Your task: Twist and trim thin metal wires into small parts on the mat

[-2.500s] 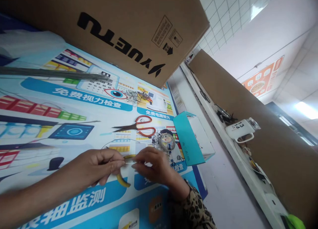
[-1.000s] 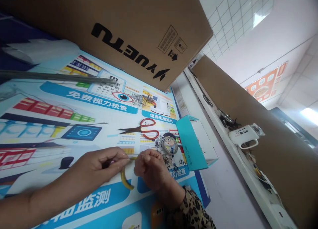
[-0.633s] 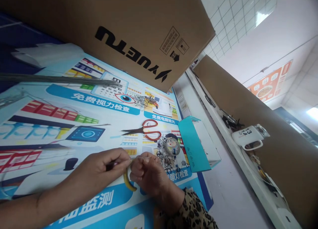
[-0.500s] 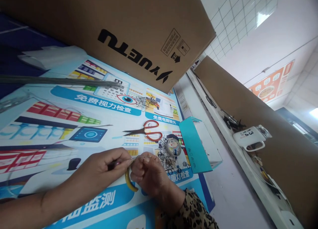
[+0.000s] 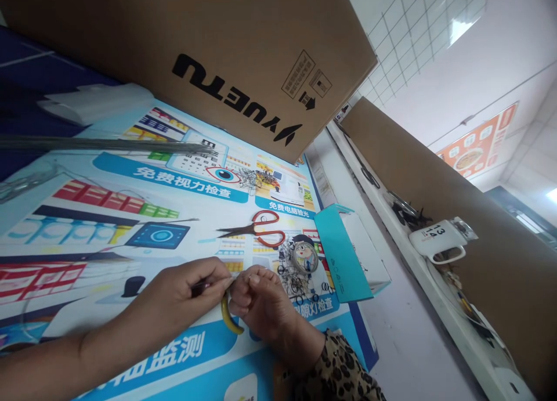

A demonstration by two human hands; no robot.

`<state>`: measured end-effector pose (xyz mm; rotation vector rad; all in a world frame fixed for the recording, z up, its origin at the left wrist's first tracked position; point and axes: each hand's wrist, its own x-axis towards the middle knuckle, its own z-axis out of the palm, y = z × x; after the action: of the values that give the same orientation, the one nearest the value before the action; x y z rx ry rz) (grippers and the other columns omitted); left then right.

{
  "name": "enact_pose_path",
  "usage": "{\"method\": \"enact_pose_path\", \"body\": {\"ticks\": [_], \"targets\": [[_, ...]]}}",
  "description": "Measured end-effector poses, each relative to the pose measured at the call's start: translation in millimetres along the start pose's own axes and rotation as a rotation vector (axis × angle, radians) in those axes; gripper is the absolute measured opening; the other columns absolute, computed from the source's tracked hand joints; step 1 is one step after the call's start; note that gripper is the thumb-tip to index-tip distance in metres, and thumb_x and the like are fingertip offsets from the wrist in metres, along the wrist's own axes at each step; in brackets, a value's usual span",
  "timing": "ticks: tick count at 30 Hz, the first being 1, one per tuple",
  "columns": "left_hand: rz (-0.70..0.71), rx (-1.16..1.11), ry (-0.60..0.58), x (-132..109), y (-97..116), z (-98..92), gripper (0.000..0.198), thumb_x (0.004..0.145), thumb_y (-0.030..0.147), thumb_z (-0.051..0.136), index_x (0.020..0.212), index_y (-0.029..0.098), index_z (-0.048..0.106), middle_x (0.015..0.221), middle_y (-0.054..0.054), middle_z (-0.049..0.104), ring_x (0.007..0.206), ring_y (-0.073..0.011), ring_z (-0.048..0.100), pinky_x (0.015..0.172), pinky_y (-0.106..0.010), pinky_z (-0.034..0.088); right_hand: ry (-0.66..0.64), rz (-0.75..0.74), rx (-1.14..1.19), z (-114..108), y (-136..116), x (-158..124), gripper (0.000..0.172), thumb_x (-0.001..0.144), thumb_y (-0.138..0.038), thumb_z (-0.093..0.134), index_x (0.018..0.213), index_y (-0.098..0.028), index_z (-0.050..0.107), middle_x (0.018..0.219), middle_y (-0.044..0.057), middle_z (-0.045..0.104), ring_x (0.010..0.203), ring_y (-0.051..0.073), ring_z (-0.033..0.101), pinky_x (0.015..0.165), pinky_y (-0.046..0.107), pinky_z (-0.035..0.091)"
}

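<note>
My left hand (image 5: 200, 288) is closed in a pinch, thumb against forefinger, on a thin wire whose end barely shows at the fingertips. Close to its right, almost touching, is my right hand (image 5: 263, 302), its fingers curled and pressed together; what lies in them is too small to make out. A curved yellow handle (image 5: 230, 320) shows below and between both hands; the rest of that tool is hidden. Beyond the hands lie red-handled scissors (image 5: 256, 230), blades pointing left. Right of them, a round clear container (image 5: 304, 257) stands among small dark wire pieces (image 5: 298, 288).
A teal and white box (image 5: 343, 256) stands at the table's right edge. Another small pile of bits (image 5: 250, 179) lies farther back. Long thin rods (image 5: 108, 144) reach in from the left. A large cardboard box (image 5: 209, 58) walls off the back; a white mug (image 5: 439, 241) sits on the ledge.
The fingertips of both hands have come slightly closer, and the wire seen between them before hardly shows now. The view has shifted a little; the things on the table lie as before.
</note>
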<state>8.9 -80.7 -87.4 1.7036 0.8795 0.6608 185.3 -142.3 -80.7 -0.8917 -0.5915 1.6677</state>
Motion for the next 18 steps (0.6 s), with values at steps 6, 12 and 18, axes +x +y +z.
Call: {"method": "enact_pose_path", "body": {"ticks": [6,12,18], "targets": [[0.025,0.017,0.006,1.8,-1.0,-0.3,0.03,0.086,0.043,0.051,0.067,0.021,0.057,0.063,0.003,0.054,0.061,-0.0134,0.044,0.057,-0.024,0.034,0.033,-0.033,-0.069,0.2,0.7,0.1,0.035,0.074,-0.041,0.086,0.071,-0.019,0.059,0.06,-0.004,0.05,0.053,0.01,0.036,0.051,0.025,0.025],[0.028,0.003,-0.014,1.5,-1.3,-0.5,0.03,0.087,0.043,0.05,0.068,0.021,0.057,0.064,0.003,0.055,0.061,-0.0136,0.043,0.058,-0.024,0.033,0.049,-0.081,-0.111,-0.6,1.5,0.3,0.029,0.076,-0.039,0.083,0.073,-0.018,0.064,0.056,-0.004,0.054,0.048,0.01,0.039,0.05,0.026,0.028],[0.042,0.036,-0.01,1.6,0.3,-0.3,0.026,0.086,0.039,0.05,0.065,0.022,0.052,0.062,0.003,0.051,0.06,-0.014,0.041,0.056,-0.025,0.031,0.157,-0.169,-0.243,2.1,-0.4,-2.2,0.025,0.077,-0.037,0.081,0.073,-0.018,0.065,0.054,-0.003,0.057,0.05,0.011,0.044,0.054,0.027,0.03]]}}
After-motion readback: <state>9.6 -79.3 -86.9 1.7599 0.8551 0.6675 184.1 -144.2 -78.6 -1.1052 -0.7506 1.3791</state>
